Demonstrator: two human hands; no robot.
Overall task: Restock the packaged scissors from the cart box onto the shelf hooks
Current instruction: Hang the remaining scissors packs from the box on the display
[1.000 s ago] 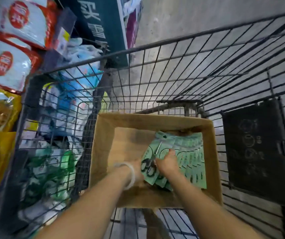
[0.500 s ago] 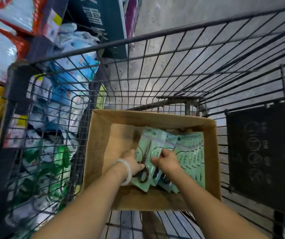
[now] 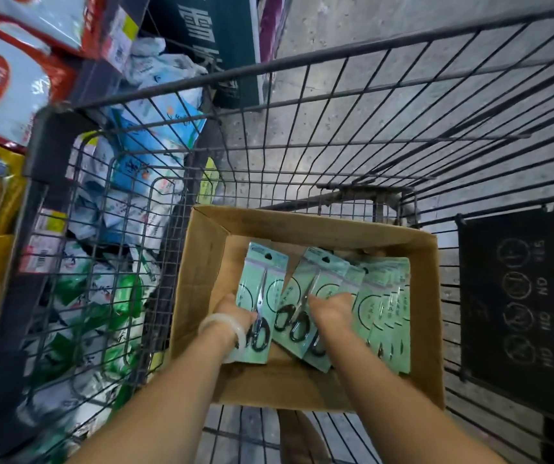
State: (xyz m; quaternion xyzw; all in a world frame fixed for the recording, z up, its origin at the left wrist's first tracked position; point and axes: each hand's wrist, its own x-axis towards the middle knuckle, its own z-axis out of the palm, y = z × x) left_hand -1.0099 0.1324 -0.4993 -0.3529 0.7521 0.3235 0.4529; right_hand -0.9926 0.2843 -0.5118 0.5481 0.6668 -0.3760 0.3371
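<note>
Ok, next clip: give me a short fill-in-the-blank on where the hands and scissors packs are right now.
1. The scissors packs lie inside a cardboard ____, which sits in the wire cart.
2. The left hand holds one pack apart from the fanned stack, to the stack's ____.
3. A white bangle sits on the ____ wrist.
4. The right hand rests on packs whose card is pale ____.

Missing words: box; left; left; green

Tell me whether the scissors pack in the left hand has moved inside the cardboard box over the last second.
Yes. The scissors pack held by the left hand has separated leftward from the fanned packs, toward the cardboard box left wall.
</note>
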